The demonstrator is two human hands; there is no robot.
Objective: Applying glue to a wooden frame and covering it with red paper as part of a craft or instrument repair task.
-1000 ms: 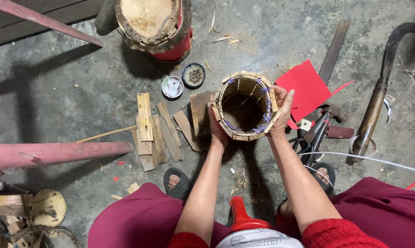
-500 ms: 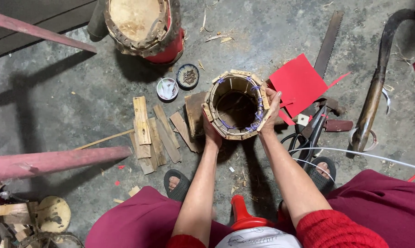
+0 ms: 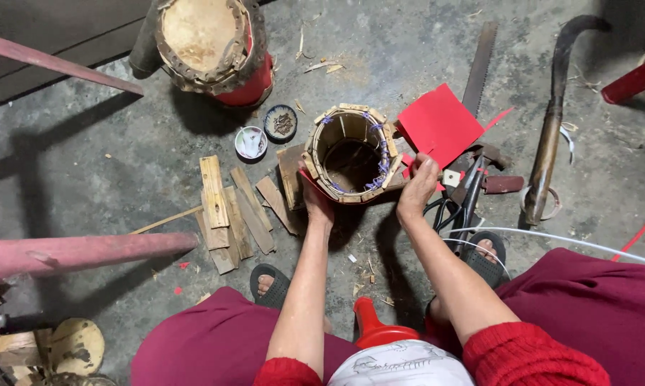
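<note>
I clamped the wooden-slat cylinder (image 3: 351, 154) between my left hand (image 3: 318, 202) and right hand (image 3: 417, 186), its axis upright, mouth opening upward.

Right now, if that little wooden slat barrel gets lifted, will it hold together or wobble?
The slat barrel probably flexes a little: separate slats, bound only by purple cord. It looks hollow, so likely light. The left hand and right hand steady opposite sides, which suggests it could tip or loosen.

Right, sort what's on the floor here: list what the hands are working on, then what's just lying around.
In hand:
wooden barrel frame, held by left hand and right hand

Lying about:
wood slats
saw
red sheet
two small dishes
drum
</note>
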